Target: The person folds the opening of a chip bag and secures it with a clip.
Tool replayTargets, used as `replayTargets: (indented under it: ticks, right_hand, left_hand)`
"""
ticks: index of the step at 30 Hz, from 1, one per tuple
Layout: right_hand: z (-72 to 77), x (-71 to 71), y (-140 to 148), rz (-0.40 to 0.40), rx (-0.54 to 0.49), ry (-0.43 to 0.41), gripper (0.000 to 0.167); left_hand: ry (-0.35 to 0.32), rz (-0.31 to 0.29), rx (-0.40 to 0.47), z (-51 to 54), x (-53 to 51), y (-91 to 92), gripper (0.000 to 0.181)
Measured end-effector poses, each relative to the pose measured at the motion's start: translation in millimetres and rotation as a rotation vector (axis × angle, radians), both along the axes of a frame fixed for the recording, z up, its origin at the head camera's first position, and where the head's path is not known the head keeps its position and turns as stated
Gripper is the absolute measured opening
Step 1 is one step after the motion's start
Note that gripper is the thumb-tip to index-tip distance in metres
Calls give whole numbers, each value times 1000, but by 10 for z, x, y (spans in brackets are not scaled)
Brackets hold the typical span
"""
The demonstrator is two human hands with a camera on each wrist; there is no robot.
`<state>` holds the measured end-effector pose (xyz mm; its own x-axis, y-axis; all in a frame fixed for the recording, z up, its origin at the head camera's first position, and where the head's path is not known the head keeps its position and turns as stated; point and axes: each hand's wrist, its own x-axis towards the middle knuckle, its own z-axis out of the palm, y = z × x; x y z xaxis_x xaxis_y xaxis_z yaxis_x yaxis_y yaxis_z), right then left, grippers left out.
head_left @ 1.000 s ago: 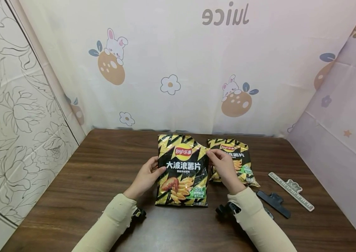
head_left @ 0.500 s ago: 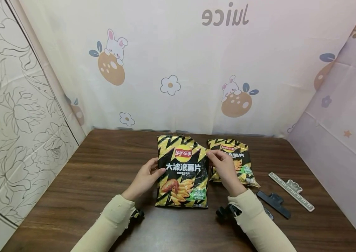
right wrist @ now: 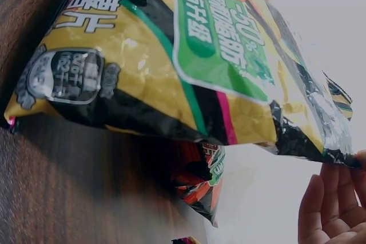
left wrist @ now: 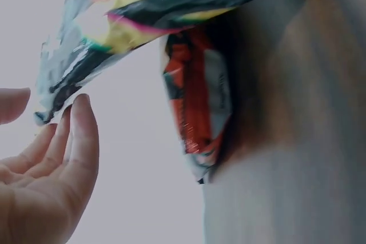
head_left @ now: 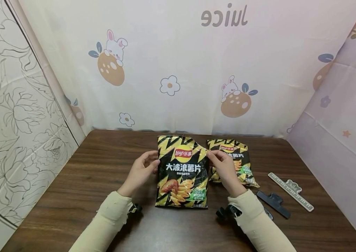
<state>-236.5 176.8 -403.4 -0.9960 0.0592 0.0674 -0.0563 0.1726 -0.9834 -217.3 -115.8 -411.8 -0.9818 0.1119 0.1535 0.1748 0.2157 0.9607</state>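
Note:
A black and yellow Lay's chip bag stands in the middle of the table, its upper right corner slanting as if torn. My right hand pinches that side near the slanting edge. At the bag's left edge is my left hand, thumb apart from the fingers. In the left wrist view its fingertips are at the bag's edge, and whether they touch it is unclear. A second, similar bag lies behind my right hand, partly covered by it. Both wrist views show a red packet beyond the front bag.
Right of the bags lie a white ruler-like sealing clip and a black clip. Another small dark piece is partly hidden by the right sleeve. A printed curtain hangs along the table's back edge.
My left thumb has come off the bag's front, and the left hand has shifted slightly left and up along its edge. The right hand keeps its pinch; the bag has barely moved.

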Motion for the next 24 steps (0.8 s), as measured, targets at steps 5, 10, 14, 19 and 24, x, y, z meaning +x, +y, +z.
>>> replayTargets:
  ticks: [5, 10, 14, 19, 24]
  right_hand:
    - [-11, 3, 3, -1, 7, 0, 36]
    - [-29, -4, 14, 7, 0, 14, 35]
    - [-29, -2, 14, 8, -12, 15, 35]
    - [-17, 10, 6, 4, -21, 7, 36]
    - [-18, 15, 4, 12, -21, 13, 35]
  left_hand:
    - [65, 9, 15, 127, -22, -58, 39]
    - [133, 33, -14, 277, -38, -74, 40]
    - [179, 39, -41, 386, -52, -37, 39]
    - [238, 29, -86, 489, -80, 53, 38]
    - [291, 9, -126, 592, -106, 166, 35]
